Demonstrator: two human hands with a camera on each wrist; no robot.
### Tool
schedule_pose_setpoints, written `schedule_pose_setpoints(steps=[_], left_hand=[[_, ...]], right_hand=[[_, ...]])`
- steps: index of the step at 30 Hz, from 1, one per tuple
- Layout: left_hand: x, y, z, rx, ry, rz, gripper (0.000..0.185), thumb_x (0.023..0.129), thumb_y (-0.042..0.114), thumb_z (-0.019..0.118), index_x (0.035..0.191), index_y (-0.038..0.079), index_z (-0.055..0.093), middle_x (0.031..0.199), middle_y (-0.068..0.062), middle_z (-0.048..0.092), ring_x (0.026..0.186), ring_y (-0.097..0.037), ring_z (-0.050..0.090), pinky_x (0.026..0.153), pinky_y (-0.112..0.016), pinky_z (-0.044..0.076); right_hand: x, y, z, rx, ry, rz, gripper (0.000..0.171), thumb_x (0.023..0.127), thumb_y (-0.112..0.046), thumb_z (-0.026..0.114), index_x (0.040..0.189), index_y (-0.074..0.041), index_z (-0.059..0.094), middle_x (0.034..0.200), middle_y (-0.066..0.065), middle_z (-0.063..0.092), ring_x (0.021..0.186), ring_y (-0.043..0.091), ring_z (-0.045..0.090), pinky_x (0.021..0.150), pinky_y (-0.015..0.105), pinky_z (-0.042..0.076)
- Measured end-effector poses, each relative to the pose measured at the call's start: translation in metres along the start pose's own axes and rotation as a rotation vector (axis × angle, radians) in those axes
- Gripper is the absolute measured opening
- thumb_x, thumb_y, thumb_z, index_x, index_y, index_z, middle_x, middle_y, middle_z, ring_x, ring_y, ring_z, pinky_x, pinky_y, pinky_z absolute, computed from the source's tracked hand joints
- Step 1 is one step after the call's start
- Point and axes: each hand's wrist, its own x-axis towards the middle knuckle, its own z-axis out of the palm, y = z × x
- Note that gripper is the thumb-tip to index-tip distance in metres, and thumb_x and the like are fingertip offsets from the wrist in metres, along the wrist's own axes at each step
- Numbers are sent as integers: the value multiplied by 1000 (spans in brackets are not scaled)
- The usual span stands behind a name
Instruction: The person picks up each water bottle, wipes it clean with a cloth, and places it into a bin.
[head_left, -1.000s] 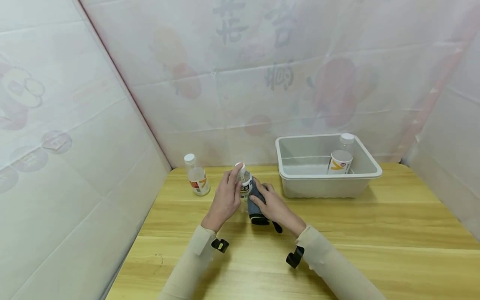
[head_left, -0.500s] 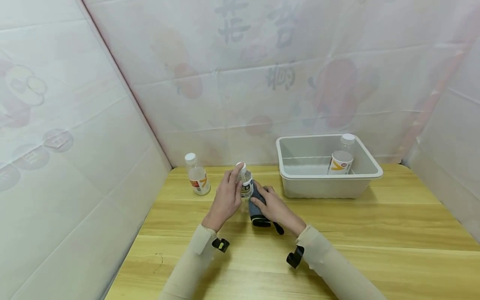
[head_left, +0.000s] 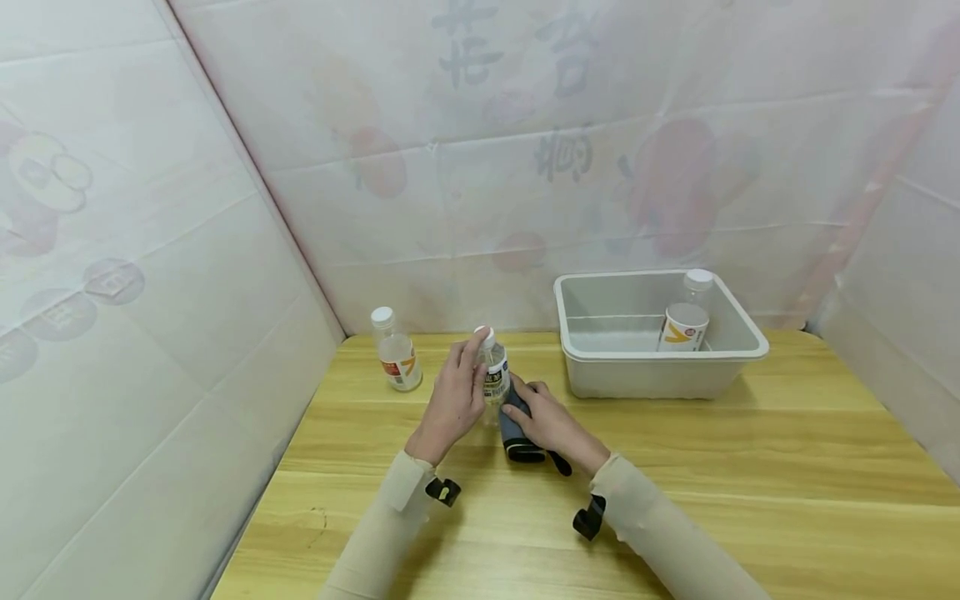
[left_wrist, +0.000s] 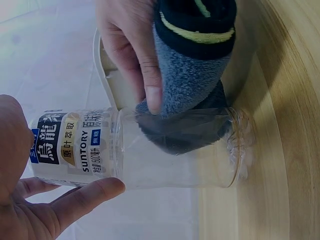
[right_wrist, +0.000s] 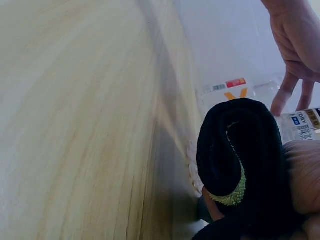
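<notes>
A clear plastic bottle (head_left: 492, 375) with a white cap and a Suntory label (left_wrist: 65, 150) stands on the wooden table (head_left: 675, 467). My left hand (head_left: 457, 392) grips it near the top, thumb and fingers round the label. My right hand (head_left: 543, 421) holds a folded grey cloth (head_left: 513, 429) with a black, yellow-striped edge (left_wrist: 197, 30) and presses it against the bottle's lower side. In the right wrist view the rolled dark cloth (right_wrist: 240, 155) fills the foreground beside the bottle.
A second bottle (head_left: 393, 350) with an orange label stands at the back left. A grey plastic tub (head_left: 600, 367) at the back right holds a third bottle (head_left: 684, 321). White printed sheeting walls in the table on three sides.
My right hand and the cloth have slid slightly down the bottle's side toward the table. The left hand keeps its hold on the bottle.
</notes>
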Motion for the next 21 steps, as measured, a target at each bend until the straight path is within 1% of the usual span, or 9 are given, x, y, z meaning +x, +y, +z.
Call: schedule_pose_setpoints(steps=[6,11,15,21], left_hand=[[0,0,-1,1,-6,-6,54,110,14,39,160,23,24,128,-20,54,97,-27,62,73,-38,57],[-1,-1,0,0,-6,-13,54,109,14,41,159,23,25,127,-20,55,98,-28,63,74,-41,57],[-1,-1,1,-1,-8,-12,54,109,15,41,160,24,25,127,-19,55,99,-28,63,75,-41,57],[0,0,0,-9,-3,-2,52,110,15,40,159,21,25,128,-19,54,97,-26,62,73,-39,57]], right_hand=[[3,3,3,-17,8,-21,65,106,-35,54,162,-18,27,148,34,42,127,47,56,104,60,47],[3,2,3,-16,-13,0,65,105,-34,55,162,-18,28,149,34,41,128,48,55,105,61,47],[1,0,2,-32,-23,13,64,105,-32,56,161,-15,30,149,34,41,129,49,55,105,61,47],[1,-2,2,-61,-9,11,64,103,-30,60,159,-12,35,148,34,43,128,49,55,105,61,48]])
